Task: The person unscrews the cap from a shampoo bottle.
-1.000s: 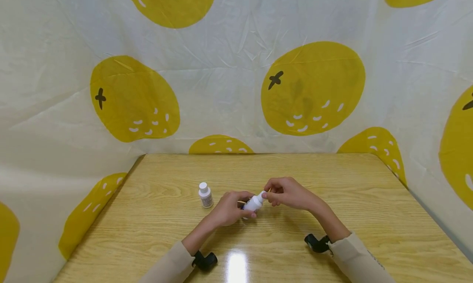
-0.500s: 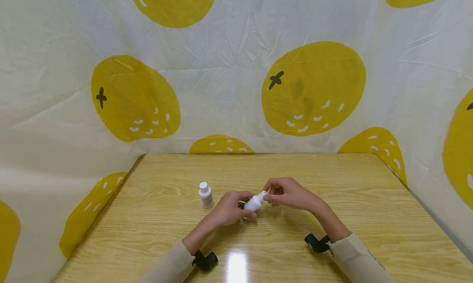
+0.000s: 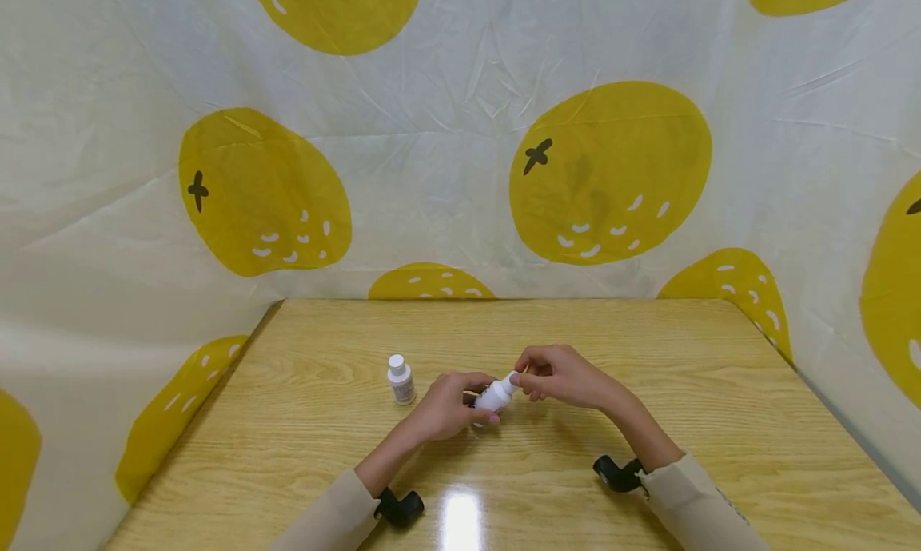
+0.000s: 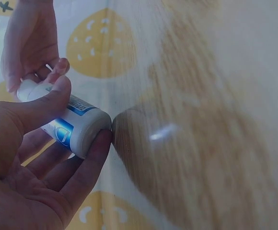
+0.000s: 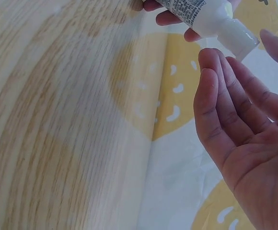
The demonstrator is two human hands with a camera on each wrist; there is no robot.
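Observation:
My left hand [image 3: 449, 405] grips a small white plastic bottle [image 3: 493, 396], tilted so its capped end points up and right. In the left wrist view, the bottle's blue-and-white label [image 4: 63, 132] shows between the thumb and the curled fingers, and one fingertip lies against the base. My right hand [image 3: 564, 377] has its thumb and forefinger at the white cap [image 5: 238, 38], one on each side; its other fingers curl in below. A second white bottle [image 3: 401, 381] with a white cap stands upright on the table, left of my left hand.
The wood-grain table [image 3: 345, 327] spreads under both hands. A white cloth [image 3: 432, 175] printed with yellow fruit hangs behind it and along both sides. Black wrist cameras [image 3: 400, 509] sit by the cuffs of the beige sleeves [image 3: 327, 513].
The right thumb and forefinger have shifted slightly at the cap. My left hand and the bottle keep their place, and the standing bottle has not moved.

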